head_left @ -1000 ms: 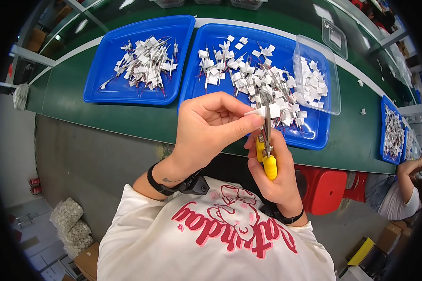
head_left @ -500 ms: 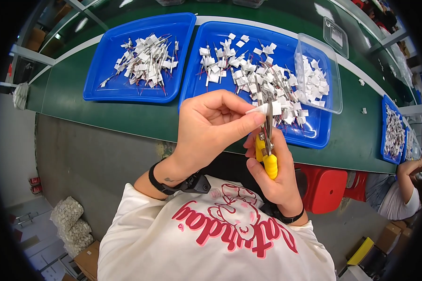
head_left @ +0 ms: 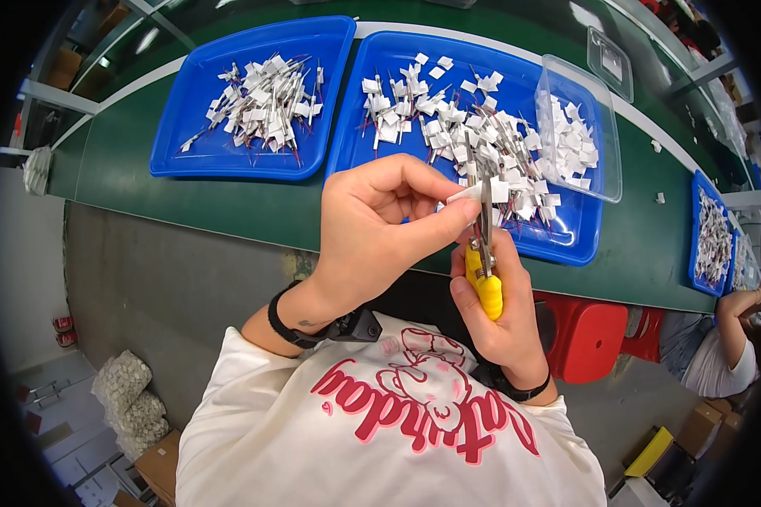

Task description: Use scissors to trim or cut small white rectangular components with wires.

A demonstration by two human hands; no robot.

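Note:
Between the thumb and index finger of my left hand (head_left: 372,232) a small white tab (head_left: 465,194) is pinched. My right hand (head_left: 514,325) is wrapped round the yellow-handled snips (head_left: 489,297), whose metal blades point away from me and meet the tab just past my left fingertips. Whether the tab is cut through I cannot tell. Behind the hands, a blue tray (head_left: 571,241) holds a heap of small wired parts with white tabs (head_left: 440,127). A clear plastic box (head_left: 609,165) with loose white pieces rests on that tray's right side.
Another blue tray (head_left: 173,152) with similar parts stands to the left on the green table (head_left: 211,211). A clear lid (head_left: 607,61) lies at the far right. Farther right are another filled tray (head_left: 700,262) and a person's arm (head_left: 740,302). Red stools (head_left: 590,342) stand below the table edge.
The snips' handles have drawn closer together in my right hand, which has closed more tightly. My left hand keeps its pinch on the tab. The view has shifted slightly.

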